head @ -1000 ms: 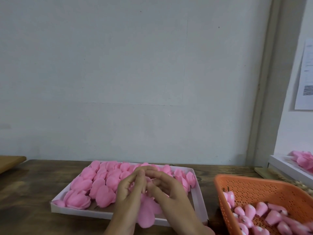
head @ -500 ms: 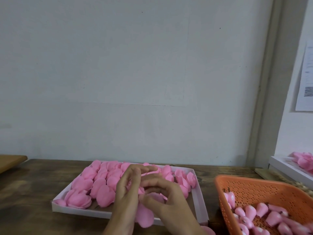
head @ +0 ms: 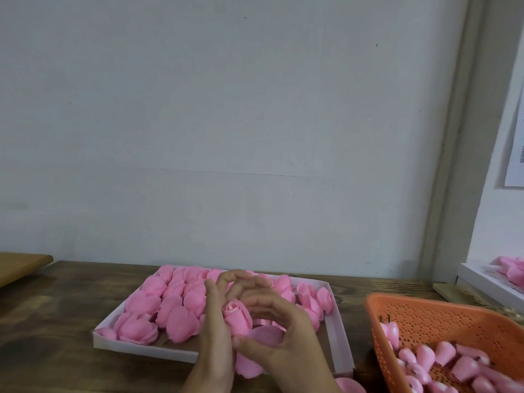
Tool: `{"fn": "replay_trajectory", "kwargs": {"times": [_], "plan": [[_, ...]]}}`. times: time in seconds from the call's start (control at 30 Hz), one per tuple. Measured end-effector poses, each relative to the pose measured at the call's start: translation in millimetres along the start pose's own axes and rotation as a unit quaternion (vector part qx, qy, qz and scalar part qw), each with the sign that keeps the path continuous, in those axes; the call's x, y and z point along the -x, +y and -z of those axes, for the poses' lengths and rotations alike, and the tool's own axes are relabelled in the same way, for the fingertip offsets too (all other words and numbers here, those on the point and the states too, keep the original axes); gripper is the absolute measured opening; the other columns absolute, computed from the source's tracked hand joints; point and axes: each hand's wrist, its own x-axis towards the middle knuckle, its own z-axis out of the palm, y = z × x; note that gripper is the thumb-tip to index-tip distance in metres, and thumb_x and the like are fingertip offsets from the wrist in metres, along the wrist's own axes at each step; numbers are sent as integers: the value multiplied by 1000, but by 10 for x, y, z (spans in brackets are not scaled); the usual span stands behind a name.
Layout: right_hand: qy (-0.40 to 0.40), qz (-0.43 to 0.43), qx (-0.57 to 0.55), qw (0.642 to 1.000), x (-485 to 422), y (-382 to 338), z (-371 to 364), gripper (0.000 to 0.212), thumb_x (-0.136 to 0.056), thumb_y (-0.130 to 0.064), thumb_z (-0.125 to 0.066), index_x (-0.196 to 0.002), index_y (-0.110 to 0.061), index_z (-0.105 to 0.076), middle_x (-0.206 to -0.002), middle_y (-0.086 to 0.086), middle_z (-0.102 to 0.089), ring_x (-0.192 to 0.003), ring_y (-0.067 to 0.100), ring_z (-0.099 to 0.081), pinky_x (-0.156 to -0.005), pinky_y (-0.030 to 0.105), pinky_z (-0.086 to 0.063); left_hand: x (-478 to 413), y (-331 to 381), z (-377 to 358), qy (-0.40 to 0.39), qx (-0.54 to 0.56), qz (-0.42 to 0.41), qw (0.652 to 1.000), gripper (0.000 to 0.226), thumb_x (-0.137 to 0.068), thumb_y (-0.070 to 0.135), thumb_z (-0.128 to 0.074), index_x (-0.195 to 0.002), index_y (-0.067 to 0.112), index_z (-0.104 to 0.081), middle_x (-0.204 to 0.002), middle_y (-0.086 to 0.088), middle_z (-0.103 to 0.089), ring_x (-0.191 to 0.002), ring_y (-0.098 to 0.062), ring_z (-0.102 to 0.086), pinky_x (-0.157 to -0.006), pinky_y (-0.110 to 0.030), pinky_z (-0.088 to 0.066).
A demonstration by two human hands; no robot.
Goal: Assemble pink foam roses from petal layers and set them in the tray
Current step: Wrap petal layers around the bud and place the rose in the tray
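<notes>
Rose bud [head: 236,316], pink foam, newly bared between fingers [head: 212,296] that hid it a moment ago: left hand [head: 215,338] curled round its side, right hand [head: 286,338] pinching a petal layer [head: 266,334] just beneath, over the near edge of the tray [head: 141,346]; outer wrapping begun, placement pending.

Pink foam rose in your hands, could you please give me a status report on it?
Left hand holds pink foam rose bud. Right hand pinches outer petal layer at its base. Nothing between hands and shallow white tray.
</notes>
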Motion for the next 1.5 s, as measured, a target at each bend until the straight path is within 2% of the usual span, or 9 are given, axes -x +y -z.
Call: {"fn": "replay_trajectory", "kwargs": {"times": [0.27,0.4,0.53,0.6,0.77,0.93,1.17,1.33,1.5], "plan": [[22,-26,14,999,-35,-44,56,43,-76,6,-82,-106,-23,-75,-101,-7,-79,-96,11,-74,-80,22,-59,-97,18,98,-12,9,96,995,78,-96,69,-29,-96,6,-76,-107,-27,-73,-97,-40,-74,-76,-44,-61],[30,-51,-37,998,-84,-63,114,36,-81,3,-81,-106,-21,-73,-103,-4,-78,-97,14,-74,-77,25,-59,-150,-6,230,-58,-19,176,982,51,-101,44,-54,-97,0,-80,-113,-24,-74,-104,-36,-73,-84,-43,-60],[42,-55,-56,996,-93,-21,115,33,-83,11,-72,-103,-14,-74,-103,-1,-78,-99,18,-74,-77,26,-59,-201,-45,440,-42,-84,157,983,32,-75,10,-87,-100,-6,-76,-112,-33,-71,-105,-44,-71,-94,-53,-57],[43,-55,-66,995,-94,1,119,31,-84,15,-69,-101,-11,-75,-101,2,-78,-100,21,-74,-79,29,-61,-214,-56,496,-45,-93,159,982,33,-69,2,-88,-98,-6,-76,-110,-35,-71,-99,-43,-72,-83,-47,-61],[55,-36,-97,993,-123,45,164,31,-79,16,-68,-101,-5,-73,-99,13,-77,-99,31,-74,-83,39,-63,-225,-29,557,-79,-87,185,976,61,-45,25,-106,-94,1,-80,-100,-23,-76,-90,-32,-76,-70,-34,-61],[70,-21,-128,989,-160,65,206,33,-65,6,-57,-93,-2,-72,-88,19,-75,-84,25,-71,-70,31,-58,-222,18,566,-65,-45,211,974,60,-73,44,-89,-115,5,-75,-122,-26,-71,-115,-44,-68,-92,-55,-59],[43,-19,-122,991,-161,72,207,28,-69,12,-63,-93,-1,-72,-97,23,-73,-90,27,-72,-77,36,-59,-243,21,492,-3,-40,192,981,55,-55,1,-89,-105,-10,-69,-100,-32,-74,-79,-35,-76,-58,-36,-62],[26,-39,-68,997,-135,96,211,36,-79,23,-67,-96,-7,-77,-98,11,-78,-98,24,-75,-76,30,-61,-247,-6,434,33,-32,129,991,40,-49,8,-93,-85,6,-77,-97,-30,-75,-79,-33,-76,-62,-38,-62],[8,-67,-13,998,-114,50,181,33,-80,2,-74,-94,-28,-78,-97,3,-78,-96,20,-76,-82,48,-64,-221,-1,361,48,-67,82,993,58,-46,31,-104,-96,18,-78,-98,-22,-78,-87,-37,-77,-62,-37,-61]]}}
